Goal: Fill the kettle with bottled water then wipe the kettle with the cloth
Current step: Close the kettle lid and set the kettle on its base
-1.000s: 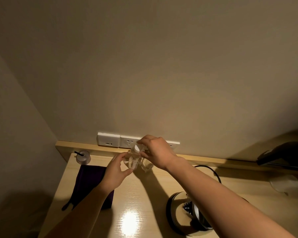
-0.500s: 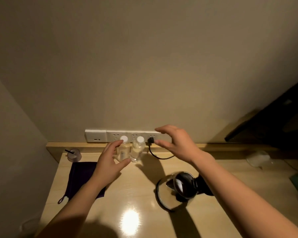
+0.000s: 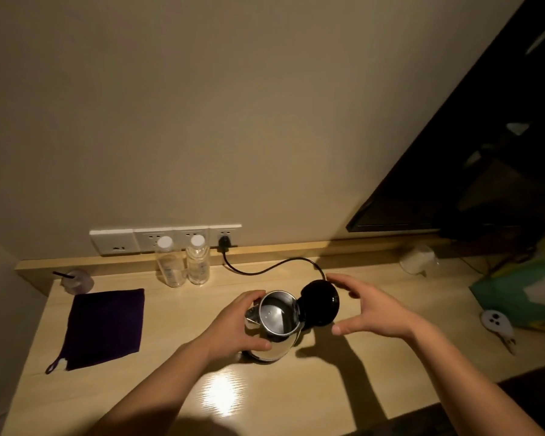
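Kettle [image 3: 274, 325] is standing lid-open; left hand [image 3: 236, 328] is gripping its left side, right hand [image 3: 372, 313] is hovering spread right of it, cloth [image 3: 106, 325] lying further left.

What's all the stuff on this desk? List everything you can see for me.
kettle: 1, shiny steel, desk centre, black lid flipped open
water bottles: 2, clear with white caps, upright by the wall sockets
cloth: 1, dark purple, flat on the desk's left side
wall sockets: a white row, above the desk's back ledge
cable: 1, black, plugged into the rightmost socket
small container with black straw: 1, pale, back left corner
desk: 1, light wood
dark screen: 1, black, upper right
left hand: 1, fingers wrapped on the kettle's side
right hand: 1, open, beside the lid, not touching
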Available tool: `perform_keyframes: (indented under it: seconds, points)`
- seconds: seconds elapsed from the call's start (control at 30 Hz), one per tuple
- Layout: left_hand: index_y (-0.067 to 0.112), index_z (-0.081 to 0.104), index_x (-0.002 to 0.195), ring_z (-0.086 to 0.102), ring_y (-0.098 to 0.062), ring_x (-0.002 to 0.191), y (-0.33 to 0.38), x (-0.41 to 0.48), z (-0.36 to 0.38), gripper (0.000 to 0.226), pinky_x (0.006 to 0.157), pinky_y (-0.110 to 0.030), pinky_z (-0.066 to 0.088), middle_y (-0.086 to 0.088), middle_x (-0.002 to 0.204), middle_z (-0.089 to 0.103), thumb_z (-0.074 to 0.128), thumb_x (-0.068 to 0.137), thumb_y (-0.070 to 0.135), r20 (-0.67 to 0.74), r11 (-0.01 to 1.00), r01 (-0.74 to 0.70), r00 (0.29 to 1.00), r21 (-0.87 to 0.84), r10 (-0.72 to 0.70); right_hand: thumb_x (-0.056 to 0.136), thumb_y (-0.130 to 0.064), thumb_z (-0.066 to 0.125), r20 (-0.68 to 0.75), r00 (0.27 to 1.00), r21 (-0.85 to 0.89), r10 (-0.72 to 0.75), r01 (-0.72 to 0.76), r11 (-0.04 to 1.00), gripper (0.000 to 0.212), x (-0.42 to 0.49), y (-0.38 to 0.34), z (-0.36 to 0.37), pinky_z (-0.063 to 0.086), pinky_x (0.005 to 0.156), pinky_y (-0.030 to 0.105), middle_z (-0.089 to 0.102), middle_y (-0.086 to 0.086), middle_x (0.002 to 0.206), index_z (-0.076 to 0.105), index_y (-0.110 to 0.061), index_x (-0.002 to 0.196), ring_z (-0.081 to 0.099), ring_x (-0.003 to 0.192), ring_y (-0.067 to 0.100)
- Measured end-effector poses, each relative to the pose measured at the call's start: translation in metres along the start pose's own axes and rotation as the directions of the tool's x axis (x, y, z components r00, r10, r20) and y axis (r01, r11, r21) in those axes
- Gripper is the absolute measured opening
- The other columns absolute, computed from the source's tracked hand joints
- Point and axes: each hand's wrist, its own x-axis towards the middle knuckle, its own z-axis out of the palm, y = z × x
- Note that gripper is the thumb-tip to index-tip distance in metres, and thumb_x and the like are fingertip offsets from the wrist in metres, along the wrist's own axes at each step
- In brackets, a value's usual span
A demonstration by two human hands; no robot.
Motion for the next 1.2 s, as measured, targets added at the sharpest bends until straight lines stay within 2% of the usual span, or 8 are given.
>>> perform_keyframes:
  seconds: [0.1, 0.23, 0.47, 0.63, 0.77, 0.9, 0.97, 1.2]
  points:
    - [0.051, 0.05, 0.133, 0.055, 0.008, 0.121, -0.007, 0.003, 0.009, 0.097, 0.101, -0.019, 0.049, 0.028, 0.132, 0.058, 0.098, 0.052, 0.032, -0.087, 0.998, 0.032, 0.996, -0.053, -0.037, 0.066, -0.05, 0.097, -0.013, 0.998, 0.017, -0.064, 0.064, 0.998, 0.105, 0.007, 0.013, 0.012, 0.032, 0.123, 0.025, 0.039, -0.04, 0.15, 0.031, -0.065, 0.146, 0.039, 0.147, -0.002]
    - [0.047, 0.053, 0.135, 0.056, 0.009, 0.12, -0.01, 0.005, 0.011, 0.097, 0.098, -0.011, 0.047, 0.027, 0.131, 0.061, 0.099, 0.05, 0.031, -0.098, 0.997, 0.055, 0.993, -0.061, -0.06, 0.072, -0.041, 0.096, -0.091, 0.99, 0.044, -0.106, 0.111, 0.993, 0.098, 0.016, 0.011, 0.024, 0.035, 0.116, 0.025, 0.039, -0.051, 0.142, 0.039, -0.06, 0.15, 0.042, 0.132, -0.021]
    - [0.044, 0.036, 0.152, 0.041, 0.019, 0.126, 0.008, 0.001, -0.003, 0.112, 0.102, -0.004, 0.034, 0.035, 0.143, 0.041, 0.095, 0.057, 0.053, -0.013, 0.999, 0.02, 1.0, 0.033, -0.02, 0.08, -0.046, 0.088, -0.031, 0.954, -0.188, -0.3, 0.289, 0.939, 0.091, 0.042, -0.031, 0.053, 0.039, 0.123, 0.034, 0.051, -0.011, 0.161, 0.042, -0.035, 0.158, 0.047, 0.146, 0.011]
    - [0.042, 0.042, 0.151, 0.041, 0.011, 0.137, 0.029, 0.006, -0.008, 0.102, 0.112, -0.014, 0.033, 0.025, 0.151, 0.047, 0.094, 0.063, 0.048, -0.035, 0.999, -0.033, 0.999, 0.019, 0.033, 0.083, -0.052, 0.083, 0.013, 0.943, -0.409, -0.333, 0.309, 0.858, 0.084, 0.061, -0.041, 0.075, 0.044, 0.118, 0.041, 0.055, -0.007, 0.156, 0.045, -0.031, 0.155, 0.05, 0.142, 0.019]
    - [0.031, 0.049, 0.149, 0.042, 0.007, 0.138, 0.028, 0.015, -0.004, 0.091, 0.111, -0.005, 0.027, 0.016, 0.153, 0.05, 0.093, 0.069, 0.038, -0.048, 0.985, -0.064, 0.996, 0.159, 0.073, 0.083, -0.05, 0.084, 0.015, 0.952, -0.356, -0.307, 0.291, 0.888, 0.084, 0.066, -0.036, 0.082, 0.046, 0.114, 0.04, 0.054, -0.008, 0.156, 0.045, -0.032, 0.155, 0.044, 0.142, 0.018]
    - [0.033, 0.05, 0.148, 0.042, 0.011, 0.13, 0.024, 0.019, -0.004, 0.09, 0.106, -0.002, 0.026, 0.013, 0.15, 0.055, 0.091, 0.069, 0.046, -0.082, 0.97, -0.03, 0.995, 0.243, 0.051, 0.082, -0.049, 0.085, 0.019, 0.955, -0.349, -0.296, 0.284, 0.893, 0.087, 0.068, -0.033, 0.083, 0.048, 0.112, 0.042, 0.053, -0.01, 0.156, 0.042, -0.036, 0.156, 0.044, 0.142, 0.018]
    - [0.034, 0.048, 0.149, 0.044, 0.008, 0.13, 0.022, 0.02, -0.004, 0.091, 0.107, -0.007, 0.029, 0.013, 0.149, 0.056, 0.089, 0.069, 0.05, -0.079, 0.965, -0.02, 0.996, 0.261, 0.042, 0.081, -0.049, 0.086, 0.019, 0.954, -0.351, -0.299, 0.286, 0.892, 0.087, 0.07, -0.032, 0.084, 0.049, 0.11, 0.043, 0.054, -0.009, 0.155, 0.043, -0.036, 0.156, 0.045, 0.14, 0.018]
    - [0.032, 0.048, 0.149, 0.042, 0.017, 0.124, 0.014, 0.016, -0.001, 0.089, 0.098, 0.008, 0.026, 0.009, 0.145, 0.06, 0.09, 0.071, 0.045, -0.078, 0.973, 0.01, 0.997, 0.229, 0.008, 0.081, -0.046, 0.087, 0.022, 0.954, -0.354, -0.299, 0.288, 0.89, 0.087, 0.072, -0.031, 0.086, 0.049, 0.107, 0.041, 0.056, -0.009, 0.153, 0.044, -0.034, 0.156, 0.046, 0.137, 0.018]
